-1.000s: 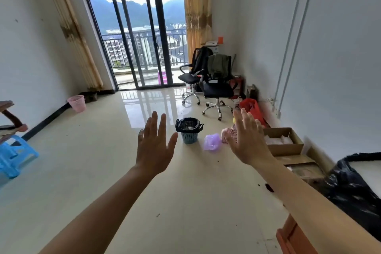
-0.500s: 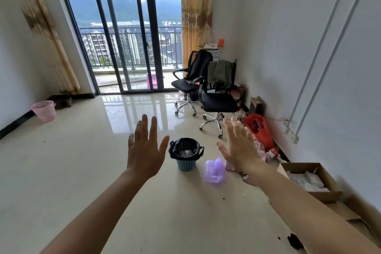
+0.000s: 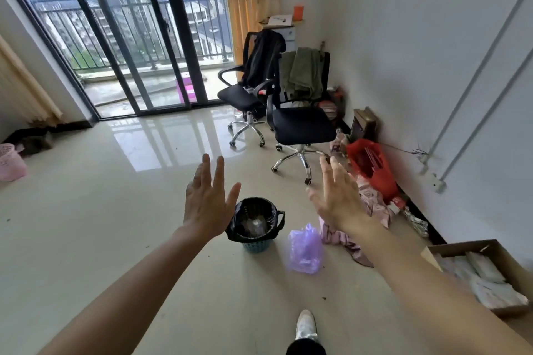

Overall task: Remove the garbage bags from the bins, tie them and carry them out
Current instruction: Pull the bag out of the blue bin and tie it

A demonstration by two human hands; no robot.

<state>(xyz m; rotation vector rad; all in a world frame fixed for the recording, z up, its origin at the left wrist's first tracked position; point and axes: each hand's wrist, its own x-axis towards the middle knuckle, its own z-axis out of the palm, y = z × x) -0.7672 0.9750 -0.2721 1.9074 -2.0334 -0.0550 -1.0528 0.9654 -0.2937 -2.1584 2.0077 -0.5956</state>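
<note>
Black glossy bag (image 3: 253, 223) lines round teal lattice bin (image 3: 257, 245); crinkled purple bag (image 3: 305, 249) beside it. Left hand (image 3: 207, 202), right hand (image 3: 337, 196) spread flat, holding nothing.

The left hand (image 3: 206, 207) and right hand (image 3: 336, 199) are bare, as are both forearms (image 3: 138, 277) down to the frame's edge. One foot wears a white, slightly shiny shoe (image 3: 306, 326) below a black trouser leg (image 3: 305, 348).
</note>
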